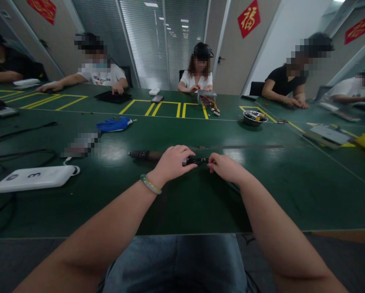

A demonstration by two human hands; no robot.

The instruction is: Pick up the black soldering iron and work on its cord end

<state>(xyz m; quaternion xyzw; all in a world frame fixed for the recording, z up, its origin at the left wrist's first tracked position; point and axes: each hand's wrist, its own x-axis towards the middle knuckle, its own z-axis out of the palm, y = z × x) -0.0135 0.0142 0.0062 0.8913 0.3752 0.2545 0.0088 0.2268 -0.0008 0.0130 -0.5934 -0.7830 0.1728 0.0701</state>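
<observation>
A long dark tool, which looks like a corded electric screwdriver, lies across the green table with its narrow tip to the left. My left hand, a jade-coloured bangle at its wrist, is closed round the rear part of it. Just right of that hand, a thin dark cord with small shiny spots comes out of the tool's end. My right hand pinches this cord between thumb and fingers. The fingers hide part of both pieces. A short stretch of black cable shows below my right wrist.
On the left are a white power bank, a phone, black cables and a blue glove. A metal bowl of small parts stands back right, near a grey box with coloured wires. Several people sit across the table.
</observation>
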